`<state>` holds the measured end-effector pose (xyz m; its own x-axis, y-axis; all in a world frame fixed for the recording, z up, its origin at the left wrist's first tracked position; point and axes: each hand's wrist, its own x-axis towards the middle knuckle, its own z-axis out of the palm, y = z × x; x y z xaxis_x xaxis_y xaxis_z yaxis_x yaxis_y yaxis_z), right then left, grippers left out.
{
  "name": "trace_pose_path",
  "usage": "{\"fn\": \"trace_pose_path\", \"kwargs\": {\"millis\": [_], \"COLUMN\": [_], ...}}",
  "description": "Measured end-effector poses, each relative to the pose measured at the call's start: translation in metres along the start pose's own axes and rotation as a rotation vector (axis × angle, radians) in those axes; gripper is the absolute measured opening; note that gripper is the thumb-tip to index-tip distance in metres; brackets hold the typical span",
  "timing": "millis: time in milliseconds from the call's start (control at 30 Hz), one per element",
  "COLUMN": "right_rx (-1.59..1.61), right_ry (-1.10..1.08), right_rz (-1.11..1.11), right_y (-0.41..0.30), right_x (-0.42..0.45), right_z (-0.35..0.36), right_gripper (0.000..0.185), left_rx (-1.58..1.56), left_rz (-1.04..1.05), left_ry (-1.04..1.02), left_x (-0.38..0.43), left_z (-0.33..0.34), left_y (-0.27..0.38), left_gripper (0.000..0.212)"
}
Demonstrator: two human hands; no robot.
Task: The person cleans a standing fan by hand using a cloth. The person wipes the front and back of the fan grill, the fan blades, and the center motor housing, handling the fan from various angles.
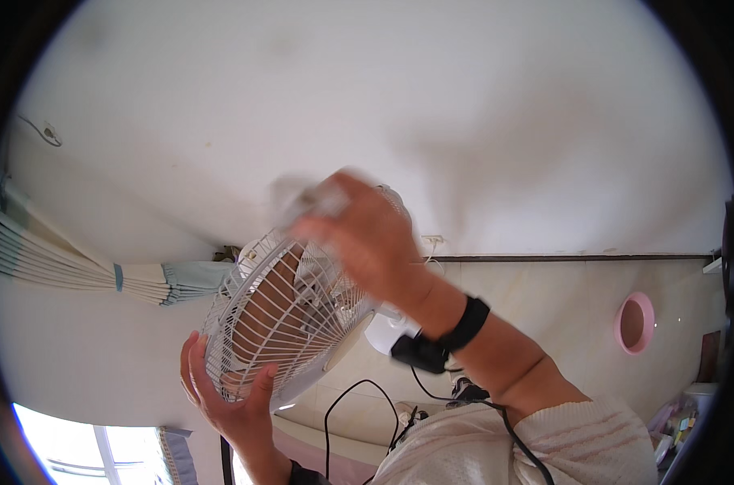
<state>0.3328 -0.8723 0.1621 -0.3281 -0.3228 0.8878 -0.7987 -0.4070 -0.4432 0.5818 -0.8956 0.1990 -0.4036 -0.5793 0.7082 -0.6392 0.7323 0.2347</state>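
A white electric fan [318,315] with a round wire grille stands before me, its head tilted; brown blades show through the wires. My left hand [236,397] grips the lower left rim of the grille, with the thumb across the front wires. At the top of the rim is my right hand [370,239], blurred by motion. In its fingers is a greyish-white wad [309,200], apparently a cloth, too blurred to tell for certain. The white round base [391,332] of the fan is partly hidden behind the grille and my right forearm.
Behind the fan rises a white wall [221,121] with a socket and plug [432,240] low down. A pink basin [635,322] sits on the tiled floor at right. A tied curtain [100,273] hangs at left. Black cables [367,382] loop near my body.
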Motion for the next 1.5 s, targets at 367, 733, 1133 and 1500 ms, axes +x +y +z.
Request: {"fn": "trace_pose_path", "kwargs": {"millis": [367, 733, 1133, 1500], "right_rx": [0.255, -0.003, 0.254, 0.329], "right_ry": [0.322, 0.09, -0.009, -0.025], "right_rz": [0.987, 0.806, 1.268, 0.924], "right_y": [0.115, 0.094, 0.046, -0.044], "right_x": [-0.116, -0.125, -0.204, -0.196], "right_z": [-0.036, -0.016, -0.065, -0.078], "right_gripper": [0.034, 0.051, 0.043, 0.039], "left_rx": [0.114, 0.059, 0.049, -0.404], "left_rz": [0.04, 0.014, 0.134, -0.453], "left_ry": [-0.017, -0.013, 0.09, -0.182], "left_x": [0.001, -0.002, -0.061, -0.223], "left_z": [0.007, 0.006, -0.007, -0.028], "left_y": [0.0, 0.007, 0.013, -0.006], "left_gripper": [0.085, 0.078, 0.052, 0.031]}}
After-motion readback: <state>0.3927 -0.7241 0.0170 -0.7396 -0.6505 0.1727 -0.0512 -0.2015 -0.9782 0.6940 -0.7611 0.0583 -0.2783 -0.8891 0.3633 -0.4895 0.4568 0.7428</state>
